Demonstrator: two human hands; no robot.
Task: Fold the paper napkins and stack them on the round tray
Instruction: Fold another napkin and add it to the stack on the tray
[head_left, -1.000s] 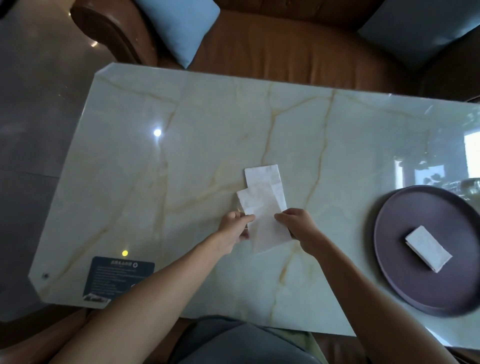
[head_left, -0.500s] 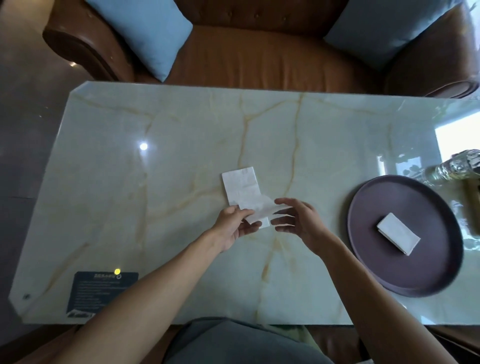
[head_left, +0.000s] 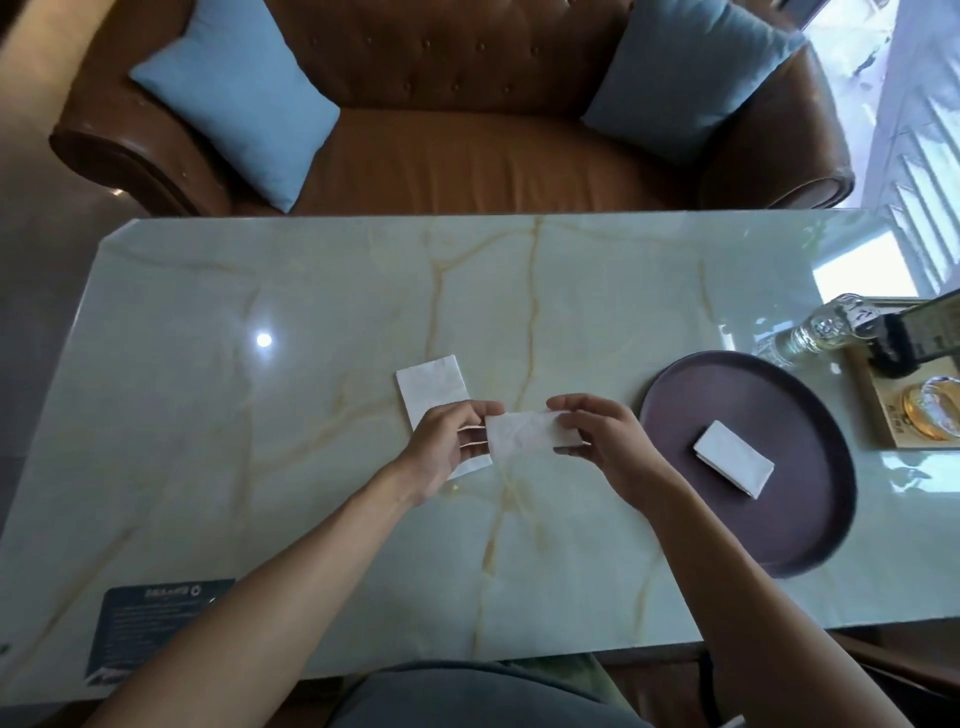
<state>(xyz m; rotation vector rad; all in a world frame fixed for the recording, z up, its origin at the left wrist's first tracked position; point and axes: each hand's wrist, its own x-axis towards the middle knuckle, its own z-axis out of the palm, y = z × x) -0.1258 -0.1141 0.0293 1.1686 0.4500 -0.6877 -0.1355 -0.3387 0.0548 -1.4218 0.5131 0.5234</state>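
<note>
I hold a white paper napkin, folded into a small rectangle, just above the marble table. My left hand pinches its left end and my right hand pinches its right end. Another white napkin lies flat on the table beneath and behind my left hand, partly hidden by it. To the right sits the dark round tray with one folded napkin on it.
A glass bottle lies beyond the tray beside a wooden tray with a dark object and a glass dish. A dark card lies at the table's near left. A brown sofa with blue cushions stands behind the table.
The long napkin has been lifted off the other one and folded in half into a short rectangle held between both hands. My view has tilted up.
</note>
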